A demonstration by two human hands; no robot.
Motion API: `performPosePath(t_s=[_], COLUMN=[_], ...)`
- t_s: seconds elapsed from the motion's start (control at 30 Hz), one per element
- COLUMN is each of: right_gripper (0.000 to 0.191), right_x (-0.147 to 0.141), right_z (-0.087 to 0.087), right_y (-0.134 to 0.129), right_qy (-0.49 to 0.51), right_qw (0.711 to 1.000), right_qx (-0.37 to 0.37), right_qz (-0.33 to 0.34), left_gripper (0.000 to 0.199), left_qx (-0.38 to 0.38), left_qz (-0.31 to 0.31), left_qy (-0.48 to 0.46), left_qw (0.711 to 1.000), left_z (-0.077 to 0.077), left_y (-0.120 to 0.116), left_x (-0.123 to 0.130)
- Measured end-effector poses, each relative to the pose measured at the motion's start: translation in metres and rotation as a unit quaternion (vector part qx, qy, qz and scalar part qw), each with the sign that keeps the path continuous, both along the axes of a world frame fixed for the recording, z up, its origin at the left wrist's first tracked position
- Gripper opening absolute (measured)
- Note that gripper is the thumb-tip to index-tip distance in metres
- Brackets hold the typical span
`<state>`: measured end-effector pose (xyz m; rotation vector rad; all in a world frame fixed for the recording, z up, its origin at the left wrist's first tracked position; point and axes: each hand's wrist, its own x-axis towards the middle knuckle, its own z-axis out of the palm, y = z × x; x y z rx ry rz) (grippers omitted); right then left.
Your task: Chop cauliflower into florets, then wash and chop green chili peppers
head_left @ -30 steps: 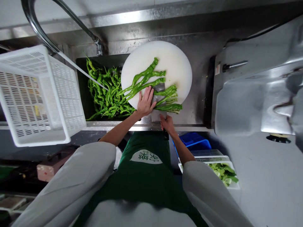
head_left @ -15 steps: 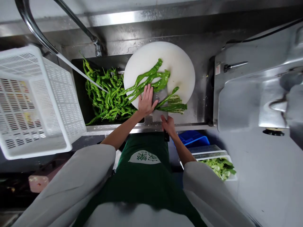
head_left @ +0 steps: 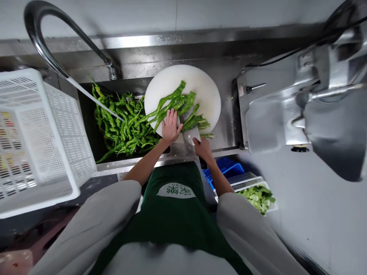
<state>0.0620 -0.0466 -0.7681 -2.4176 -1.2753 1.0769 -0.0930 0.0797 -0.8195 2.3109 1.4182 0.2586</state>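
Several long green peppers (head_left: 172,100) lie slantwise on a round white cutting board (head_left: 208,91). My left hand (head_left: 171,128) is flat at the board's near left, fingers stretched out, fingertips touching the peppers' lower ends. My right hand (head_left: 203,149) is closed round the handle of a cleaver (head_left: 192,135), whose broad blade lies on the board's near side, just right of my left hand. Split pepper pieces (head_left: 203,124) with pale insides rest right of the blade. A pile of whole green peppers (head_left: 129,126) fills much of the sink basin (head_left: 87,126) on the left.
A curved faucet (head_left: 71,30) runs a stream of water into the basin. At far left stands a white perforated crate (head_left: 61,152). A metal machine (head_left: 263,122) is at right. Below it sit a blue bin (head_left: 229,168) and a white basket of leafy greens (head_left: 259,196).
The cleaver blade has turned, its far end now angled left. The peppers right of it have shifted closer to the blade. My left hand stays flat by the peppers; the whole view has moved.
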Motion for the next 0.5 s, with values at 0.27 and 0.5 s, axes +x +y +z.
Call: performPosePath(t_s=[0.27, 0.5], right_gripper=[0.04, 0.042], right_x=[0.125, 0.189], right_z=[0.043, 0.021], right_y=[-0.02, -0.037], right_qy=[-0.22, -0.181], right_qw=[0.975, 0.983], right_qx=[-0.007, 0.03], right_qz=[0.016, 0.0], left_gripper=[0.076, 0.078], left_qx=[0.019, 0.006], left_qz=[-0.018, -0.072], left_qy=[0.032, 0.087], left_qw=[0.999, 0.994], left_z=[0.033, 0.031], left_y=[-0.023, -0.054], left_x=[0.002, 0.06])
